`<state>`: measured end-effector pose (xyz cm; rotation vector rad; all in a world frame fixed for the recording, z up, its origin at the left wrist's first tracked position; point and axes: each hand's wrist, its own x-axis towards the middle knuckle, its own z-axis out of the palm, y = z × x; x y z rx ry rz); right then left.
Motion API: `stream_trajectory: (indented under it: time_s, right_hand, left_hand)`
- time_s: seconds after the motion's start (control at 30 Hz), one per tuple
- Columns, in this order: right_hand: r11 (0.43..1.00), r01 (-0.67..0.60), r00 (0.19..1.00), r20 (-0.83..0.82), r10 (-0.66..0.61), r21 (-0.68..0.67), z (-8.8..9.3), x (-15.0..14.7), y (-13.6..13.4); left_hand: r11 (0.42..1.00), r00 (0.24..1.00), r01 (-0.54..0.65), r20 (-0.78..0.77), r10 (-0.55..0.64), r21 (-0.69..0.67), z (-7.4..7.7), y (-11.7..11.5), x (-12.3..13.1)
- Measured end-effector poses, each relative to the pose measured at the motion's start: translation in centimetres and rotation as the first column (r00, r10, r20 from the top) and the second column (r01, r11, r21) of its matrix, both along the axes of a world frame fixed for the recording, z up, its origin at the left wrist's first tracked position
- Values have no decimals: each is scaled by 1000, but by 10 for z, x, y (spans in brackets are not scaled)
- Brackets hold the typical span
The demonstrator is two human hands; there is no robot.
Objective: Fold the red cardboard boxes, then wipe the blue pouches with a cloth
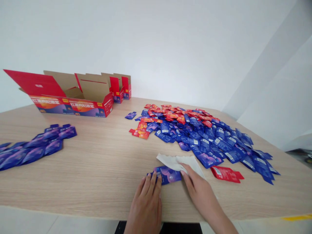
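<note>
Flat on the wooden table lies a blue and purple sachet (pixel 170 176) directly in front of me. My left hand (pixel 148 198) rests over its left end, fingers stretched out and lying flat. At the sachet's right end, my right hand (pixel 195 183) pinches a white cloth (pixel 179 160) between thumb and fingers. Part of the cloth covers the sachet's upper right edge. Just right of that hand is a single red sachet (pixel 226 174). Behind the cloth spreads a big pile of blue sachets (pixel 204 135), with red sachets (pixel 175 113) mostly toward its back.
Overlapping blue sachets (pixel 36 146) lie in rows at the left of the table (pixel 102 169). Open red and blue cartons (pixel 83 105) stand at the back left, with smaller-looking cartons (pixel 118 91) behind them. A white wall (pixel 170 48) rises behind the table.
</note>
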<state>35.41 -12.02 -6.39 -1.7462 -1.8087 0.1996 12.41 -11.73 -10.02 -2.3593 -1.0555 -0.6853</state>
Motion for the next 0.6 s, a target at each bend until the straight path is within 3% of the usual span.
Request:
stream_trajectory:
  time_s: [0.07,0.13,0.23,0.3,0.37,0.47,0.53,0.6]
  right_hand:
    - [998,55,996,-68,-53,29,11,-9,3]
    - [992,4,998,-57,3,127,10,-30,4]
    - [941,-267,963,97,252,207,-13,-54,7]
    - [926,-328,939,175,297,187,-30,-49,10]
    - [960,-228,960,201,194,164,-39,-27,11]
    - [988,32,986,154,-56,154,-39,4,8]
    - [979,116,988,84,-132,166,-36,0,3]
    - [978,63,997,36,-71,197,-35,-25,0]
  left_hand:
    - [1000,1000,-2,10,2,-5,-2,0,1]
    - [1000,1000,5,28,-4,-17,-4,1,2]
    - [995,998,54,30,-52,-88,-2,0,1]
    - [991,998,68,22,-66,-118,0,0,1]
    - [995,999,38,24,-36,-94,1,-1,0]
    - [999,1000,1,25,0,-49,-3,-1,1]
    - [999,1000,-1,19,2,-50,-6,-1,2]
    - [998,1000,8,18,-7,-55,-6,-1,2]
